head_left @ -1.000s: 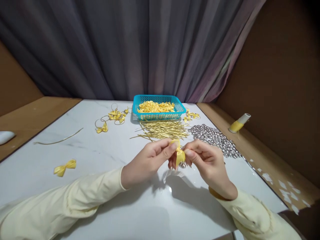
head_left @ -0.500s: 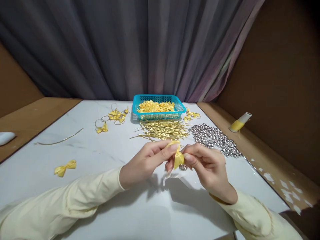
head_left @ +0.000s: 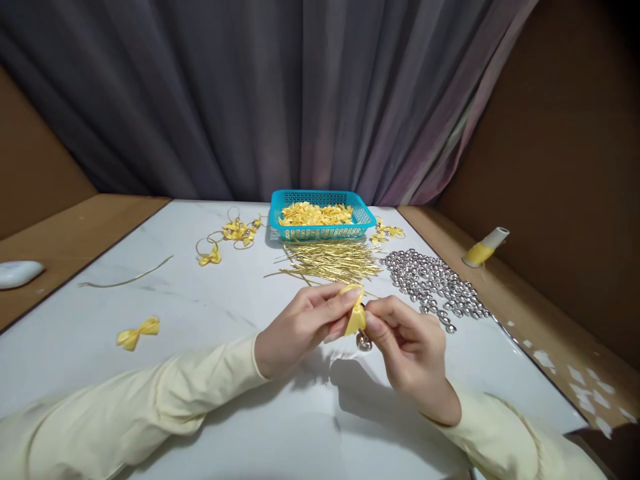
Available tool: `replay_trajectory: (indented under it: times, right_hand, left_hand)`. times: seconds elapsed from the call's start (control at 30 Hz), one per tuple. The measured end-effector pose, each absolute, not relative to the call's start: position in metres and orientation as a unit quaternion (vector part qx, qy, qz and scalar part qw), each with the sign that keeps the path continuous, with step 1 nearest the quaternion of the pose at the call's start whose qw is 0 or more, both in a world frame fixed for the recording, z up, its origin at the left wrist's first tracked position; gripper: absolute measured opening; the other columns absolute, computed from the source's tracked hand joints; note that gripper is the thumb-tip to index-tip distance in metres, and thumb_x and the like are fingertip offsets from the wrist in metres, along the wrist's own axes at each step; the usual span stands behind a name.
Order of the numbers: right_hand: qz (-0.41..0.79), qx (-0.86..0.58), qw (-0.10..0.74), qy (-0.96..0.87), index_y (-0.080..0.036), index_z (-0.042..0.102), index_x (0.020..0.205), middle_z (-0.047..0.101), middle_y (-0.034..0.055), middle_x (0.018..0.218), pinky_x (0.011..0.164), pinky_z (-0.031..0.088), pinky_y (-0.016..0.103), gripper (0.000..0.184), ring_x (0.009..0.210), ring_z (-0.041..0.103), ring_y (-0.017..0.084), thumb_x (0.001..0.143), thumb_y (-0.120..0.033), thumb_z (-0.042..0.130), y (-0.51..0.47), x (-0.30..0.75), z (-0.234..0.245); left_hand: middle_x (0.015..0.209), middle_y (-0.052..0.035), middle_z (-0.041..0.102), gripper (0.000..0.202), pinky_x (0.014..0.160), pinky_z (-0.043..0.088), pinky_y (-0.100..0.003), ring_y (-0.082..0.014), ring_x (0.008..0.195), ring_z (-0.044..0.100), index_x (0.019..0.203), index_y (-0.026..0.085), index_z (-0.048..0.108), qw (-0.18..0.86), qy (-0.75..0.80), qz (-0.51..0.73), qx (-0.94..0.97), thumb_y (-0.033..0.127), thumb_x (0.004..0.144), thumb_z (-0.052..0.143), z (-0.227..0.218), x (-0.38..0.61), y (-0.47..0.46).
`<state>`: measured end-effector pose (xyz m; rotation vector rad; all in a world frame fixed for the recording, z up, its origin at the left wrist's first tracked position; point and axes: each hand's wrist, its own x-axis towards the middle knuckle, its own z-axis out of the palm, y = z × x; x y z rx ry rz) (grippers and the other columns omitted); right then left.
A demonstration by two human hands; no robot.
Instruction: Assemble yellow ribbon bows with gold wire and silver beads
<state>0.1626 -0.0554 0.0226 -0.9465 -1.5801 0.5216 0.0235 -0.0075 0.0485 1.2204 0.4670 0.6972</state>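
Note:
Above the middle of the table, my left hand (head_left: 314,321) pinches a yellow ribbon bow (head_left: 355,320) by its upper loop, between thumb and fingers. Against the bow's right side, the thumb and forefinger of my right hand (head_left: 407,339) are closed; a thread or wire there is too small to make out. A shiny silver bead (head_left: 365,343) hangs just under the bow, by my right fingertips. Another yellow bow (head_left: 139,333) lies flat on the table at the left, and a single gold wire tie (head_left: 127,275) lies behind it.
A blue basket (head_left: 323,233) of yellow bows stands at the back. Before it lie gold wire ties (head_left: 335,260), with silver beads (head_left: 430,280) to their right. Bows with wire loops (head_left: 239,231) sit back left, others (head_left: 387,231) back right. A yellow thread spool (head_left: 485,248) stands on the right ledge.
The view has shifted slightly, so the table things appear further right. The silver bead hangs a bit lower and clearer under the bow, and my right fingers have closed in beside it.

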Motion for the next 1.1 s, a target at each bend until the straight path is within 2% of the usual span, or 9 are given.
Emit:
replay_trajectory:
  times: [0.27,0.5,0.77,1.1]
  right_hand:
    - [0.212,-0.397,0.582,-0.677,-0.017,0.053,0.074,0.051,-0.0013,0.057,0.044,0.037,0.020,0.012,0.047,0.047,0.008,0.082,-0.011,0.047,-0.0560,0.1674,0.0248]
    - [0.187,-0.394,0.575,-0.693,-0.016,0.053,0.072,0.050,-0.0022,0.056,0.044,0.035,0.020,0.013,0.046,0.044,0.008,0.081,-0.010,0.047,-0.0529,0.1676,0.0220]
    - [0.196,-0.376,0.586,-0.691,-0.017,0.050,0.070,0.048,-0.0029,0.055,0.045,0.034,0.018,0.016,0.047,0.043,0.007,0.081,-0.007,0.045,-0.0551,0.1671,0.0241]
    - [0.212,-0.341,0.579,-0.709,-0.018,0.046,0.070,0.046,-0.0032,0.057,0.047,0.036,0.018,0.020,0.050,0.044,0.007,0.079,-0.002,0.041,-0.0511,0.1679,0.0235]
  left_hand:
    - [0.052,0.0053,0.035,0.030,0.052,0.025,-0.022,-0.0073,0.050,0.030,0.063,0.014,0.042,0.779,0.156,0.294,0.532,0.028,0.089,0.039,0.0459,0.0259,-0.0069]
    - [0.057,0.0050,0.033,0.030,0.050,0.026,-0.021,-0.0075,0.051,0.028,0.062,0.015,0.041,0.664,0.201,0.319,0.646,0.027,0.090,0.037,0.0495,0.0227,-0.0091]
    - [0.061,0.0050,0.035,0.023,0.051,0.032,-0.017,-0.0063,0.053,0.030,0.068,0.015,0.044,0.649,0.147,0.364,0.652,0.014,0.089,0.035,0.0538,0.0257,-0.0156]
    - [0.061,0.0051,0.034,0.025,0.051,0.030,-0.017,-0.0056,0.053,0.031,0.066,0.016,0.042,0.529,0.166,0.370,0.745,0.015,0.090,0.035,0.0488,0.0223,-0.0146]
